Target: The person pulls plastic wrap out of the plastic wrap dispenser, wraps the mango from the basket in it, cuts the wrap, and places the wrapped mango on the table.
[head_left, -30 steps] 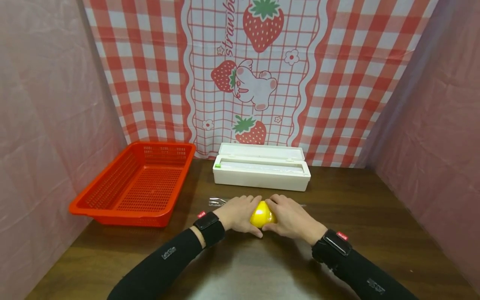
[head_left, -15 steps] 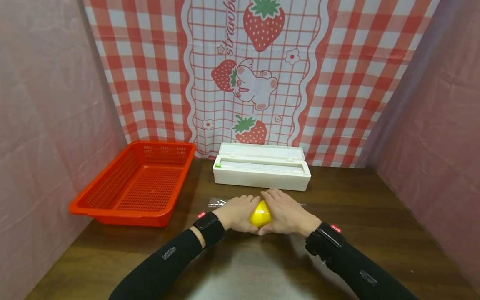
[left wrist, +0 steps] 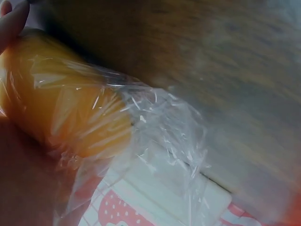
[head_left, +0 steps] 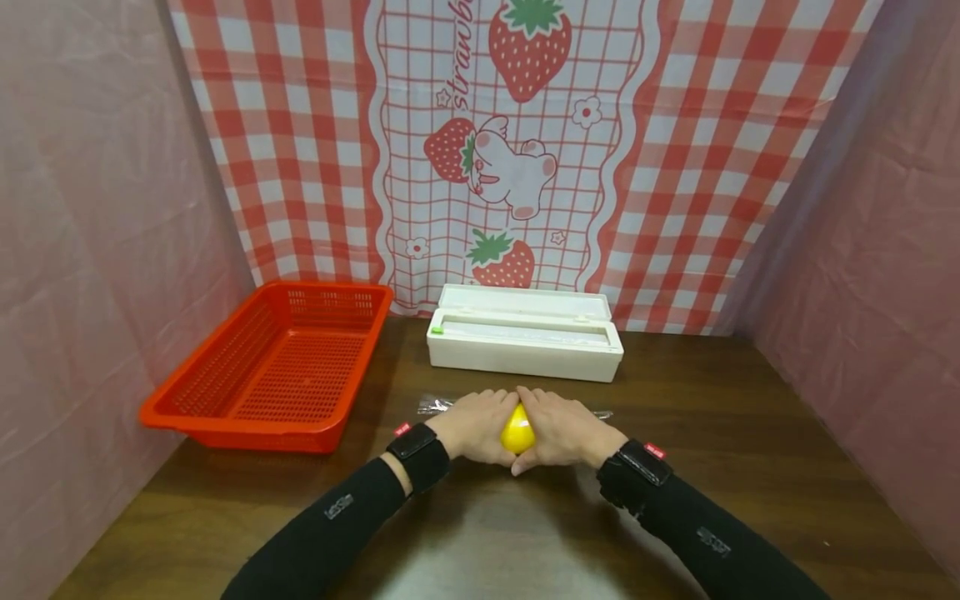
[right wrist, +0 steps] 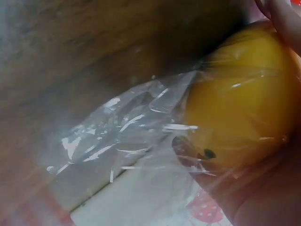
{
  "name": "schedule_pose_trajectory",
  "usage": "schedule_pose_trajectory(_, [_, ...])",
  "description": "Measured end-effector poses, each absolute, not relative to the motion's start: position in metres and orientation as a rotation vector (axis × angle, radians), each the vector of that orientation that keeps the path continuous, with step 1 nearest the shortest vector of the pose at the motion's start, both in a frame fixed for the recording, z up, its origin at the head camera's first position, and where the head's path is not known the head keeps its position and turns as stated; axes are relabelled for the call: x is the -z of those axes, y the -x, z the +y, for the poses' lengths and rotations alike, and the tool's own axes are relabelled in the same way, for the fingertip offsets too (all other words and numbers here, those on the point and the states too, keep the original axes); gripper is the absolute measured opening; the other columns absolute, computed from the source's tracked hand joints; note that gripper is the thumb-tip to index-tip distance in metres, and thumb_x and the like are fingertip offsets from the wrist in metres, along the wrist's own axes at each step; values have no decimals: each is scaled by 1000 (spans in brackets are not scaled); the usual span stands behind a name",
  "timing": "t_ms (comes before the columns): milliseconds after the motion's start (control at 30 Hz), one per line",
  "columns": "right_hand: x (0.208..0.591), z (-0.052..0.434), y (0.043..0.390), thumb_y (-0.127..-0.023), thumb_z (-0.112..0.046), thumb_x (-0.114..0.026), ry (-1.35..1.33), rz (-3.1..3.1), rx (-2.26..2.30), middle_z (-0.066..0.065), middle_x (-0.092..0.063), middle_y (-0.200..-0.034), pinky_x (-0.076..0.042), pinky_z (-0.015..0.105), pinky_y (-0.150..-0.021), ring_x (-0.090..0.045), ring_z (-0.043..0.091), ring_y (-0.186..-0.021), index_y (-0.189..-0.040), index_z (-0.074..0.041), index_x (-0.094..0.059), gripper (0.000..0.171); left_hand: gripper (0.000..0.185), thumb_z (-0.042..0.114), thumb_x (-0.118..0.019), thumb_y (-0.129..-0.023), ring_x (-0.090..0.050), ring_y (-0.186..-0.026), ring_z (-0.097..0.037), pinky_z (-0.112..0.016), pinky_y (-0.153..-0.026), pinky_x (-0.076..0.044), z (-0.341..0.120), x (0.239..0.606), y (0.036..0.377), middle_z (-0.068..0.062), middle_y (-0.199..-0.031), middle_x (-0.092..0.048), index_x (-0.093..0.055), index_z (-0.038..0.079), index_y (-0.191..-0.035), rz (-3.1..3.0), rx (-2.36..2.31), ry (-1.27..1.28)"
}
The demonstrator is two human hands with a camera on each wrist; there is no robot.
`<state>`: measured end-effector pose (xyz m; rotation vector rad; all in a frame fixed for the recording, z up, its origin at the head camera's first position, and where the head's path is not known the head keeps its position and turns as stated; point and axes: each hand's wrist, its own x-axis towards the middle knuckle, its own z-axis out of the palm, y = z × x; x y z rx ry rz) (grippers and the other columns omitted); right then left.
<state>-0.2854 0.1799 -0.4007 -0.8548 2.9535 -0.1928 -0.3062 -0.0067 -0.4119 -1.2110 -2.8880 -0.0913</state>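
A smooth, rounded yellow fruit (head_left: 517, 429) sits between both hands over the table's middle. My left hand (head_left: 477, 427) grips it from the left and my right hand (head_left: 564, 427) from the right, with the fingertips meeting at the far side and thumbs at the near side. Clear cling film (left wrist: 174, 122) lies creased over the fruit, its loose end spreading away from the hand in the left wrist view. A small dark green spot (right wrist: 209, 153) shows near the fruit's end in the right wrist view. Most of the fruit's sides are hidden by the hands.
Behind the hands stands a white cling film dispenser box (head_left: 525, 358) with its lid (head_left: 525, 302) raised. At the left is a red plastic basket (head_left: 341, 417). A strawberry-patterned checked cloth (head_left: 300, 167) hangs at the back of the wooden table (head_left: 735, 467).
My right hand has moved left and closed in farther around the fruit, covering more of it; film now shows to its right. My left hand has stayed almost still.
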Motion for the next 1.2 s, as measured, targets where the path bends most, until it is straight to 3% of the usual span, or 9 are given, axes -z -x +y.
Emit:
schedule_pose_trajectory(167, [404,182,285,-71,-64,-84,891,2977,188,15,-56,-135,-54,47,-90,-58,26,-109,-150,-1,-39,110,100,65,-80,-75,-55,-101,-18,-32,-90,-50,-13,410,305,-3,-124,-59,-42,6,-147,-2897,127,1220])
schedule_pose_trajectory(400, [405,184,283,-71,-55,-87,903,2989,229,5,-58,-117,-53,39,-78,-54,17,-92,-134,-8,-52,86,81,59,-84,-74,-54,-94,-16,-33,-83,-50,-21,409,302,3,-111,-59,-51,14,-134,-2908,168,1215])
schedule_pose_trajectory(700, [397,189,276,-70,-57,-86,872,3009,236,6,-59,-123,-54,45,-85,-56,19,-97,-137,-8,-51,90,90,57,-85,-75,-55,-110,-21,-41,-101,-48,-35,400,297,-3,-128,-60,-49,10,-144,-2953,206,1155])
schedule_pose_trajectory(933, [388,197,270,-69,-57,-87,886,3035,280,8,-60,-124,-55,44,-82,-58,19,-97,-138,-6,-52,92,94,53,-88,-74,-55,-119,-23,-43,-106,-46,-52,389,298,-7,-136,-58,-48,9,-147,-2973,309,1119])
schedule_pose_trajectory(1200, [382,210,266,-70,-56,-86,888,3022,312,8,-59,-126,-54,45,-84,-57,21,-102,-140,-5,-50,93,75,42,-90,-75,-60,-112,-23,-44,-98,-50,-76,386,298,-7,-122,-63,-58,10,-135,-3009,309,973])
